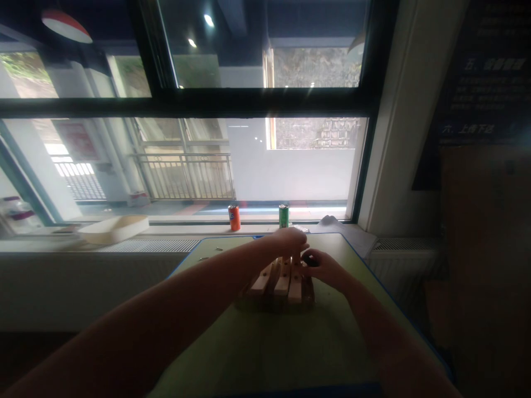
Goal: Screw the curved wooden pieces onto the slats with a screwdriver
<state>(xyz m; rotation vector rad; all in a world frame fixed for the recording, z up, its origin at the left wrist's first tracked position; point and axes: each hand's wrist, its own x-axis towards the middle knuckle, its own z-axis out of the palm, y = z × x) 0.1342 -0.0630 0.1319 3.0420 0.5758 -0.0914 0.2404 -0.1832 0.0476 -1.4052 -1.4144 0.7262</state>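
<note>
Several pale wooden strips with round holes (282, 286) lie side by side, sloping, in a dark brownish tray or base (244, 301) on the green table. Over their far ends my left hand (291, 237) is bent downward with its fingers curled; what they hold, if anything, is hidden. My right hand (326, 266) is at the right side of the strips, thumb and fingers curved together in a pinch close to the rightmost strip. A dark patch shows between those fingers, too dim to name.
Two small metal pieces (219, 249) lie on the table's far left. On the windowsill stand an orange can (234, 218), a green can (284, 215) and a cream-coloured basin (114, 229). Grey cloth or paper (348, 235) lies at the right. The table (290, 354) has a blue edge.
</note>
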